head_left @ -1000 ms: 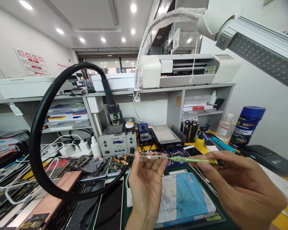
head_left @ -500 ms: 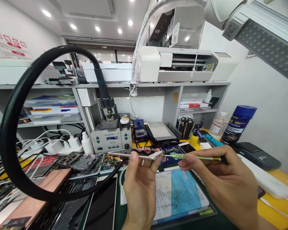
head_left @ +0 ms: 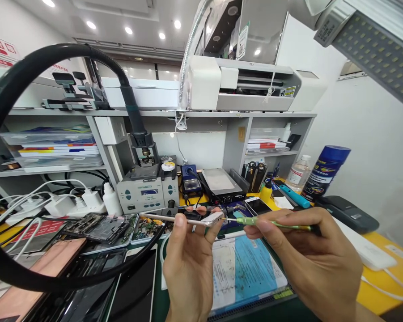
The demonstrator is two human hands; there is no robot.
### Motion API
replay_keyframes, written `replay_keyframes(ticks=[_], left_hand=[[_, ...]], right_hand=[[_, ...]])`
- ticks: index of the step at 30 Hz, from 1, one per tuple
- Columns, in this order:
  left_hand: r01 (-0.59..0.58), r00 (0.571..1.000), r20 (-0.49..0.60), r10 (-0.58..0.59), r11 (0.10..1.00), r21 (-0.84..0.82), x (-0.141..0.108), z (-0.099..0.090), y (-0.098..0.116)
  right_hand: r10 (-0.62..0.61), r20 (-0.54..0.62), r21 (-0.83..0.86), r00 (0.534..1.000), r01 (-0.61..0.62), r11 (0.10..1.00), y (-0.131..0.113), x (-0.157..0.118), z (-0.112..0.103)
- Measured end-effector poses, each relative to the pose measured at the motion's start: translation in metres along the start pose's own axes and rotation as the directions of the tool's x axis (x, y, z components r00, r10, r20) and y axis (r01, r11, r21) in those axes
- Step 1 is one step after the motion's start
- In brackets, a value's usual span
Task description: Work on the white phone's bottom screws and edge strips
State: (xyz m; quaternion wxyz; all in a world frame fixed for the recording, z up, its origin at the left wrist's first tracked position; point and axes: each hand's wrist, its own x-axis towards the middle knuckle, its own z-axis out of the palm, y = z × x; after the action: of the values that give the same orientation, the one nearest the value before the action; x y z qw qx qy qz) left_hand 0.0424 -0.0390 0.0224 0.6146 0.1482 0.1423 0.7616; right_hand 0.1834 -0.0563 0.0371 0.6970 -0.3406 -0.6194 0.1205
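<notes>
A phone point(head_left: 208, 218) with a pale edge lies nearly flat in my left hand point(head_left: 191, 264), the thumb on its near edge and the fingertips along the far side. My right hand point(head_left: 315, 255) grips a thin green screwdriver point(head_left: 251, 221) between thumb and fingers. The screwdriver points left, its tip at the right end of the phone; whether it sits in a screw is too small to tell. Below both hands is a blue and white booklet point(head_left: 244, 268) on the green mat.
A thick black hose point(head_left: 53, 284) loops across the left side, above phone parts. Behind stand a grey soldering station point(head_left: 150, 197) and a hot plate point(head_left: 221, 183). At the right are a blue spray can point(head_left: 327, 172) and a white power strip point(head_left: 358, 246).
The whole view has shifted, so the bench and shelf appear further left and slightly higher. Both hands keep their holds, and the screwdriver tip stays at the phone's end.
</notes>
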Motion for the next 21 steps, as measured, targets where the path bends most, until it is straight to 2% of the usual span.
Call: replay_keyframes(ticks=[21], left_hand=[[0.034,0.999,-0.018,-0.034,0.999,-0.02,0.0008,0.0002,0.0015]], right_hand=[[-0.089,0.067,0.07,0.994,0.084,0.994,0.003,-0.0005,-0.0014]])
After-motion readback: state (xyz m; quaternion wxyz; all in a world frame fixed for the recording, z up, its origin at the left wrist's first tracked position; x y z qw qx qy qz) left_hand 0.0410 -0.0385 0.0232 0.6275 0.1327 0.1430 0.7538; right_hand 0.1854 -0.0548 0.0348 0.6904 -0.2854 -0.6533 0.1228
